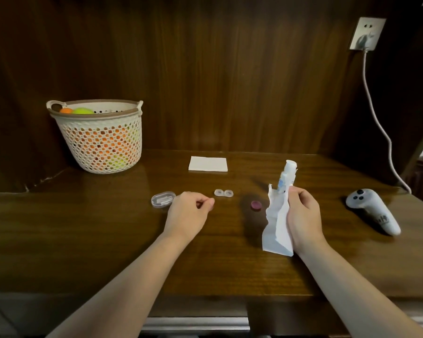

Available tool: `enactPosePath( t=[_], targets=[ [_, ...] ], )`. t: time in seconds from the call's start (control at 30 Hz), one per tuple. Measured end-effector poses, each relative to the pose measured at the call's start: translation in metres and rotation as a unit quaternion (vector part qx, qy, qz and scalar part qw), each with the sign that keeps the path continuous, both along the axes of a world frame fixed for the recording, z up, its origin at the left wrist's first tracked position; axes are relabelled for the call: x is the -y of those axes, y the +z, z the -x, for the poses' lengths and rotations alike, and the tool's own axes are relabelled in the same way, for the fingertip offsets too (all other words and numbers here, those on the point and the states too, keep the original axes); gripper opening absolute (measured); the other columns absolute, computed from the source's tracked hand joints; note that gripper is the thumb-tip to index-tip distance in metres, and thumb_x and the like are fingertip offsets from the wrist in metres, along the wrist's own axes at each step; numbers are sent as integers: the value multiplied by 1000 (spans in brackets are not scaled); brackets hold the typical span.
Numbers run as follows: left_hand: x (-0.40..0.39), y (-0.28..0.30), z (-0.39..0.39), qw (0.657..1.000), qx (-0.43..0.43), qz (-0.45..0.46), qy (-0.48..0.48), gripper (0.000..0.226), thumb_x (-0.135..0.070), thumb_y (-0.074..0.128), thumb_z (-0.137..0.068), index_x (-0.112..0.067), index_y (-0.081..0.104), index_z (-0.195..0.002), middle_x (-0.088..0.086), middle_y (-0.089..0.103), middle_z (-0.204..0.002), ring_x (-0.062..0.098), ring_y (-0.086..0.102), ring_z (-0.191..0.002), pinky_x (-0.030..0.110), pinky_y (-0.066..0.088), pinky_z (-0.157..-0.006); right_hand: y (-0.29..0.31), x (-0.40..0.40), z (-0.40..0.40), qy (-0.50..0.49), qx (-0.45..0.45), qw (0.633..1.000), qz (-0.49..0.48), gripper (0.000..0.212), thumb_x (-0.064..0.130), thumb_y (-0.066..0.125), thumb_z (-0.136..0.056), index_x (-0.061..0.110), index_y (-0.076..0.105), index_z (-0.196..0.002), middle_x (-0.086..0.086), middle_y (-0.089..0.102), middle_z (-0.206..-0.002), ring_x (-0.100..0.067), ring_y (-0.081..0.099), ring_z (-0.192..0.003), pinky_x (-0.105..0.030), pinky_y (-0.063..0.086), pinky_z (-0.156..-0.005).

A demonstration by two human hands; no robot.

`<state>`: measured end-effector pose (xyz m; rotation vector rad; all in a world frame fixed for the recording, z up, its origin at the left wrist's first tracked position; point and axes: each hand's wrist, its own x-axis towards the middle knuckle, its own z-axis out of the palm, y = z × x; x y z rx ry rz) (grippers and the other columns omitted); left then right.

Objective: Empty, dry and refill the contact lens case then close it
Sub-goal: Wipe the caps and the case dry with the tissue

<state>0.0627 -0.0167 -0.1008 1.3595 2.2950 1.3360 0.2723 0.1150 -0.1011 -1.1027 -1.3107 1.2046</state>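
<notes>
The clear contact lens case (223, 192) lies open on the wooden table (83, 228), both wells uncovered. One purple cap (256, 205) sits on the table to its right. My left hand (189, 213) hovers just left of the case, its fingers curled, thumb and forefinger pinching what looks like a small pinkish cap. My right hand (302, 215) grips a crumpled white tissue (276, 225) that hangs down to the table. The white solution bottle (287, 175) rises upright out of the same grip, its base hidden behind tissue and fingers.
A folded white napkin (207, 164) lies behind the case. A clear oval box (163, 199) sits left of my left hand. A perforated basket (100, 135) of balls stands at the back left, a white controller (371, 208) at the right, and a cable (376, 118) hangs from the wall socket.
</notes>
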Motion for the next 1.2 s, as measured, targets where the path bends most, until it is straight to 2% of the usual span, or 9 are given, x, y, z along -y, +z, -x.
enactPosePath(
  t=[0.13,0.27,0.4,0.53,0.7,0.77,0.87,1.03,1.2],
  targets=[
    [-4,-2,0,1000,2,7,18,17,-30,67,-103,-26,83,-104,-10,77,-103,6,67,-98,31,59,-93,-1,1,1,17,23,999,-15,22,48,53,-108,34,66,-98,20,70,-86,-22,71,-90,-29,56,-67],
    [-6,-4,0,999,-27,4,37,13,-27,69,-102,-25,82,-102,-6,74,-111,10,68,-97,26,57,-90,-2,-1,1,22,19,999,-15,21,49,54,-108,35,66,-98,10,71,-92,-25,72,-95,-40,62,-79],
    [-8,-4,-2,998,-30,-27,50,16,-27,67,-103,-23,78,-114,-2,66,-121,14,71,-94,25,60,-90,-2,-1,2,18,6,1000,-12,21,48,54,-108,36,67,-96,13,71,-89,-25,71,-94,-38,60,-78],
    [-12,-1,-13,979,-185,-73,40,22,-30,60,-106,-25,75,-120,-7,64,-115,9,59,-106,28,57,-93,1,-1,-1,9,-26,1000,4,21,45,54,-109,36,67,-96,10,71,-94,-25,71,-96,-36,60,-75],
    [-44,0,-43,964,-256,-10,-68,33,-45,57,-105,-37,65,-136,-14,56,-125,4,48,-118,21,36,-103,6,2,-4,20,-70,997,27,16,41,55,-110,35,69,-107,0,73,-106,-26,72,-97,-34,60,-70],
    [-60,1,-55,956,-284,16,-76,39,-48,56,-105,-37,62,-141,-13,55,-132,7,47,-121,24,36,-104,6,2,-4,27,-84,996,32,16,40,55,-110,34,70,-107,-1,73,-105,-26,72,-97,-37,61,-73],
    [-77,4,-64,940,-320,83,-78,37,-46,56,-105,-34,64,-140,-8,54,-138,14,47,-125,37,42,-114,6,2,-6,40,-91,995,31,16,37,57,-110,31,72,-105,-2,74,-103,-24,73,-95,-40,63,-80],
    [-83,7,-67,941,-315,103,-63,27,-37,58,-106,-30,67,-131,-5,62,-135,17,52,-126,43,43,-116,8,1,-13,100,-155,982,28,19,21,60,-109,26,74,-96,1,75,-83,-16,74,-71,-29,62,-63],
    [-70,13,-55,957,-282,35,-49,23,-39,57,-107,-35,70,-126,-14,69,-127,8,59,-119,30,45,-109,10,3,-12,100,-166,980,42,14,21,61,-108,26,72,-100,5,76,-79,-15,75,-68,-27,62,-59]
  ],
)
